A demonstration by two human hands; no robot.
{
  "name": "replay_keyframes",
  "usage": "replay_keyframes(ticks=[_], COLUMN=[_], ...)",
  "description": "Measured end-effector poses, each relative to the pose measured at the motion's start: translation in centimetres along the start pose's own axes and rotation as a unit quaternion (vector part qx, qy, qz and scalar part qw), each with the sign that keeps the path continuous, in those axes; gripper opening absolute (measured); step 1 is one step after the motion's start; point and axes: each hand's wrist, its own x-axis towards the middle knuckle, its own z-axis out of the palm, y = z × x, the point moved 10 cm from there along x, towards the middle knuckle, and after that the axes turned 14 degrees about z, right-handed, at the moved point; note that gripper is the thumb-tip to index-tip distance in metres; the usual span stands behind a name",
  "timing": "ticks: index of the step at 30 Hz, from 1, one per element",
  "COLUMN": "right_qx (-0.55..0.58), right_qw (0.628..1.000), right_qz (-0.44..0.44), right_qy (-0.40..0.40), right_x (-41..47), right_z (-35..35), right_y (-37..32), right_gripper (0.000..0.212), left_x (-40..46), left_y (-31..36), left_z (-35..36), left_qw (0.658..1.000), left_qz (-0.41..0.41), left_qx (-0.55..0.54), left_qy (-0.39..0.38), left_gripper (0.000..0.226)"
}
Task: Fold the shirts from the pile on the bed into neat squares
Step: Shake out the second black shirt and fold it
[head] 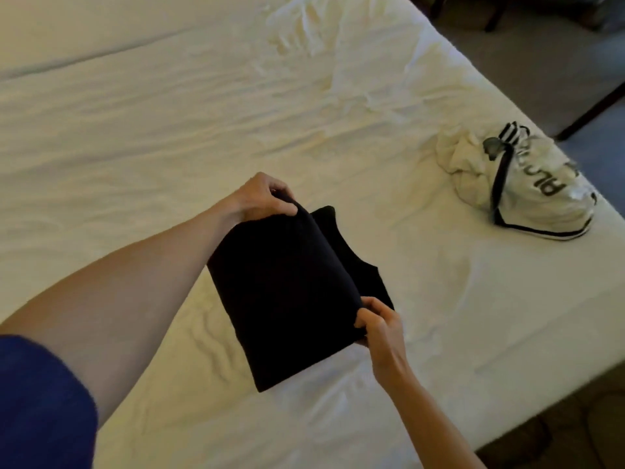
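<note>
The black shirt (287, 299) is in the middle of the bed (135, 130), near the edge where the person stands. It is already folded into a thick, narrow shape, and one half is being laid over the other. A bit of the lower layer, with a curved edge that could be the neck or an armhole, peeks out on the far side.

The left hand (267, 198) pinches the far corner of the folded edge, thumb on top and fingers curled under. The right hand (378, 324) pinches the near corner of the same edge the same way. Both hands hold cloth, not air.

The shirt looks soft and light. It bends and sags, so it will not keep its shape if held by one spot. Holding it at two corners, like now, seems the best way to keep the edge straight. The layers could slide apart if it is lifted fast, so it looks wise to lay it down slowly and pat it flat.

A crumpled white shirt (527, 184) with black stripes and letters lies well apart, by the right edge of the bed, not yet folded.
</note>
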Motion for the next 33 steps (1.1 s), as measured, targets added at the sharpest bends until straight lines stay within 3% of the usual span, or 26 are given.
replay_keyframes(ticks=[4,8,11,14,17,20,24,27,30,33], right_qx=[0.034,0.032,0.028,0.018,0.106,0.117,0.164,0.150,0.087,-0.030], right_qw=[0.996,0.990,0.980,0.960,0.960,0.963,0.961,0.968,0.982,0.991], right_qz=[0.068,0.098,0.072,0.097,0.184,0.194,0.217,0.197,0.165,0.131], right_qy=[0.052,0.094,0.181,0.262,0.185,0.144,0.046,0.028,0.020,-0.012], right_x=[3.8,5.8,5.0,3.6,3.9,4.8,5.8,6.3,8.1,10.8], right_z=[-3.4,-5.4,-7.1,-7.7,-6.1,-6.0,-3.9,-3.1,-4.3,-4.4], right_y=[1.3,2.5,2.6,4.1,7.0,7.7,7.7,6.5,3.0,-2.9], right_gripper=[0.022,0.024,0.023,0.054,0.076,0.099,0.073,0.058,0.044,0.040], left_x=[2.6,3.7,5.3,5.5,3.7,2.7,2.4,1.8,-0.4,-5.8], left_y=[-3.0,-6.0,-5.5,-5.8,-6.8,-7.9,-8.9,-8.5,-8.2,-8.6], left_z=[3.5,4.5,4.7,6.1,7.3,8.0,7.8,7.8,6.6,6.5], left_qw=[0.994,0.993,0.995,0.994,0.989,0.986,0.979,0.979,0.978,0.962], left_qz=[-0.041,-0.113,-0.089,-0.094,-0.133,-0.161,-0.194,-0.190,-0.203,-0.248], left_qx=[-0.063,0.002,0.030,0.058,0.069,0.038,0.021,0.033,0.026,-0.097], left_qy=[0.073,0.027,0.029,0.029,0.016,-0.020,-0.054,-0.064,-0.027,0.056], left_gripper=[0.025,0.018,0.011,0.023,0.049,0.073,0.061,0.058,0.055,0.041])
